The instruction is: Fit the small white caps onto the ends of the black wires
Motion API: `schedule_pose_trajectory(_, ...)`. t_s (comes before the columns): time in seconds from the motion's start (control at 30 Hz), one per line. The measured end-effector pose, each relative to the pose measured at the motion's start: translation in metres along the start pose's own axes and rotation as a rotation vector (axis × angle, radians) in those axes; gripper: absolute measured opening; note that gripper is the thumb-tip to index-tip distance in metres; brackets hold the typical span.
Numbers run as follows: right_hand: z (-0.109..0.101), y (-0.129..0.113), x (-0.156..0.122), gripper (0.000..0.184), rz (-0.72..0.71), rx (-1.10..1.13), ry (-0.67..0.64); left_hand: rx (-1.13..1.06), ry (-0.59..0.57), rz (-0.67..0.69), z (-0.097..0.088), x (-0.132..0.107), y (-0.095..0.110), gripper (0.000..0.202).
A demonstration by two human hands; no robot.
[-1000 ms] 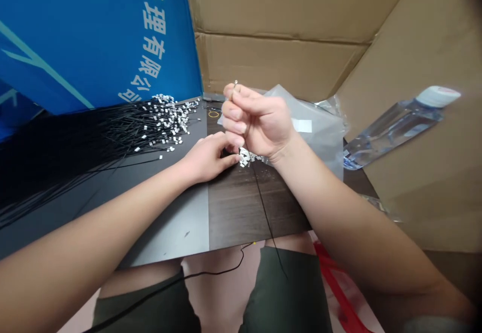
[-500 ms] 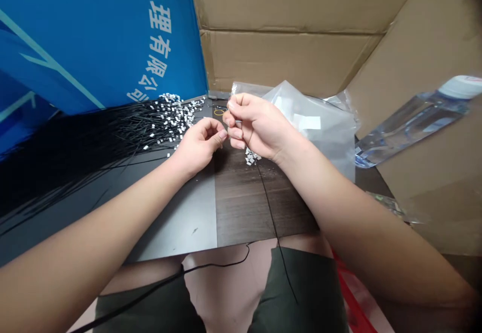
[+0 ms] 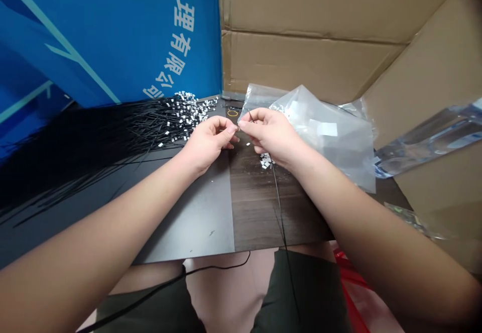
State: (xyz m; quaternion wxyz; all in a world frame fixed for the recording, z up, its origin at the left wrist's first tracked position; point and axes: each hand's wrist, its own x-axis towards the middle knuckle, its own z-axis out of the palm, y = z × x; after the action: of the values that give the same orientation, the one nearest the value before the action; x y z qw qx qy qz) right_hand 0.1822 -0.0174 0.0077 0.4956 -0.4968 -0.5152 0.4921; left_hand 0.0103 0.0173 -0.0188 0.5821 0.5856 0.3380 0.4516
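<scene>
My right hand (image 3: 269, 134) is closed in a pinch on a thin black wire (image 3: 280, 200). The wire's short end pokes up above the fingers, and its long part hangs below the hand, over the table edge and down past my lap. Close against it, my left hand (image 3: 211, 144) pinches thumb and forefinger together; what lies between them is too small to make out. The fingertips of both hands nearly touch. Below my right hand lies a small pile of white connector pieces (image 3: 266, 161), with one loose white piece (image 3: 248, 144) nearby.
Many black wires with white ends (image 3: 150, 127) spread over the left of the table (image 3: 196, 222). Behind my right hand lies a clear plastic bag (image 3: 339, 152); a yellow ring (image 3: 232, 113) is farther back. A water bottle (image 3: 425, 142) stands right. Cardboard (image 3: 301, 57) walls the back.
The view has swung slightly left. My right hand has tipped down from its raised pose, and its fingertips now meet near those of my left. The loose white piece has come into sight.
</scene>
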Motion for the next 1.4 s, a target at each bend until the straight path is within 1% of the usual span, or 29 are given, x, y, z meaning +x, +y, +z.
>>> schedule_pose_trajectory(0.13, -0.004, 0.011, 0.005, 0.018, -0.162, -0.152, -0.013, -0.007, -0.008, -0.027, 0.001, -0.003, 0.003, 0.028)
schedule_pose_trajectory(0.3, -0.004, 0.016, 0.008, 0.009, -0.348, -0.313, 0.021, -0.056, -0.035, -0.084, 0.002, -0.005, 0.007, 0.026)
schedule_pose_trajectory(0.43, -0.004, 0.015, 0.007, 0.011, -0.417, -0.419, 0.027, -0.128, -0.050, -0.125, 0.000, -0.004, 0.008, 0.023)
schedule_pose_trajectory(0.57, -0.005, 0.017, 0.007, 0.008, -0.478, -0.438, 0.042, -0.154, -0.063, -0.153, 0.000, -0.005, 0.010, 0.022)
schedule_pose_trajectory(0.77, -0.004, 0.017, 0.006, 0.005, -0.502, -0.383, 0.001, -0.178, -0.062, -0.141, -0.001, -0.006, 0.010, 0.020)
schedule_pose_trajectory(1.03, -0.003, 0.018, 0.004, 0.007, -0.500, -0.393, 0.036, -0.180, -0.047, -0.106, -0.002, -0.006, 0.011, 0.022)
schedule_pose_trajectory(1.13, -0.003, 0.016, 0.001, 0.008, -0.496, -0.440, 0.043, -0.188, -0.057, -0.117, -0.002, -0.006, 0.010, 0.024)
schedule_pose_trajectory(1.27, 0.000, 0.016, -0.001, 0.008, -0.531, -0.553, 0.073, -0.228, -0.065, -0.159, -0.004, -0.006, 0.010, 0.027)
schedule_pose_trajectory(1.4, 0.002, 0.017, -0.003, 0.005, -0.540, -0.559, 0.095, -0.275, -0.079, -0.172, -0.004, -0.006, 0.013, 0.024)
